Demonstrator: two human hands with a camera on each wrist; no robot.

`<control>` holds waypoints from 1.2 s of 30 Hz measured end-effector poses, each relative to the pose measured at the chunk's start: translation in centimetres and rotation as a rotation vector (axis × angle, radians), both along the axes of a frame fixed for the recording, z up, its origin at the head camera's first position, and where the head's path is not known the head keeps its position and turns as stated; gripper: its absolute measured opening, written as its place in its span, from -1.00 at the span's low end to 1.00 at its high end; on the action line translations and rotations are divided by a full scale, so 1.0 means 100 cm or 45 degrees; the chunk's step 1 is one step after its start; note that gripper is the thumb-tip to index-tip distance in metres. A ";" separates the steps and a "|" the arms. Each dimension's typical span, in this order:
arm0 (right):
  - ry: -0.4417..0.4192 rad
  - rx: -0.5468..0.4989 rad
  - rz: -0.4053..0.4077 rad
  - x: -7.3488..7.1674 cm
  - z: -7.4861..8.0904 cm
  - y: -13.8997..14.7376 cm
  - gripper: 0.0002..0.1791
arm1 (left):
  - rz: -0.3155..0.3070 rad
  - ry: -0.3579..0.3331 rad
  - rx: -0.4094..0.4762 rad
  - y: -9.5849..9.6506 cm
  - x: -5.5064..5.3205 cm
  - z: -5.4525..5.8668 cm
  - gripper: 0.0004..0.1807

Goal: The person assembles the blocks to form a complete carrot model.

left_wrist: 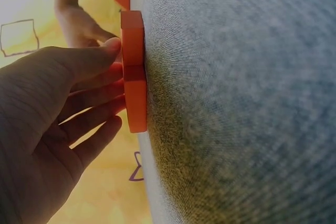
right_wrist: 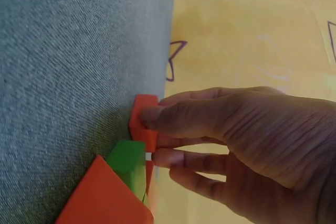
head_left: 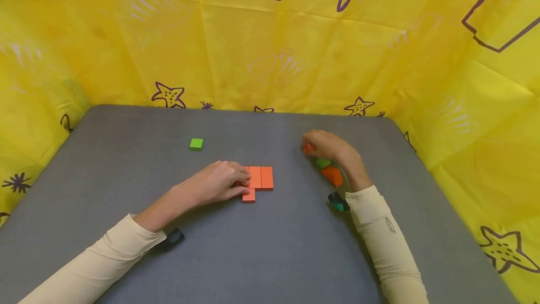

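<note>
My left hand (head_left: 221,179) rests on a group of flat orange blocks (head_left: 266,178), fingertips on the upper row and thumb at a small square orange block (head_left: 249,196) just below it. In the left wrist view the thumb lies along the top of an orange block (left_wrist: 132,43), with the other fingers fairly straight behind. Farther right, my right hand (head_left: 326,145) pinches an orange block (right_wrist: 143,129) between thumb and fingers, low at the tabletop. Right beside it are a green block (right_wrist: 128,163) and a larger orange wedge-shaped block (right_wrist: 105,200).
A lone green square block (head_left: 196,144) lies toward the back left of the grey table (head_left: 270,257). Dark pieces show beside both sleeves, the right one (head_left: 338,201) with a teal patch. Yellow patterned cloth (head_left: 236,50) hangs behind the table and along its sides.
</note>
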State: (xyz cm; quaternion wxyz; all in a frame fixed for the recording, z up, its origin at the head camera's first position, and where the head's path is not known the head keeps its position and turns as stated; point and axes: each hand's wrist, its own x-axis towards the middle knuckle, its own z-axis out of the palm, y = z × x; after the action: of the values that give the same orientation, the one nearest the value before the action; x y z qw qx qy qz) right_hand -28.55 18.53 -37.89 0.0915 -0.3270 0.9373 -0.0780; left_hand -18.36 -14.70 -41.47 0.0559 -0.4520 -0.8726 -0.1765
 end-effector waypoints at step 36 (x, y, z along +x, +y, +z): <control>-0.128 0.111 0.650 0.083 0.014 -0.103 -0.68 | -0.007 -0.022 0.041 0.000 0.001 0.002 -0.84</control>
State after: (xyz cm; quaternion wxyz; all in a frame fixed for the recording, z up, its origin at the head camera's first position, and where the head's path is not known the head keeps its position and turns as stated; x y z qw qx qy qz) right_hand -20.22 8.25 -36.45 0.1688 -0.5442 0.8213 -0.0281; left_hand -18.21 -14.67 -41.30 0.0549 -0.4518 -0.8689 -0.1945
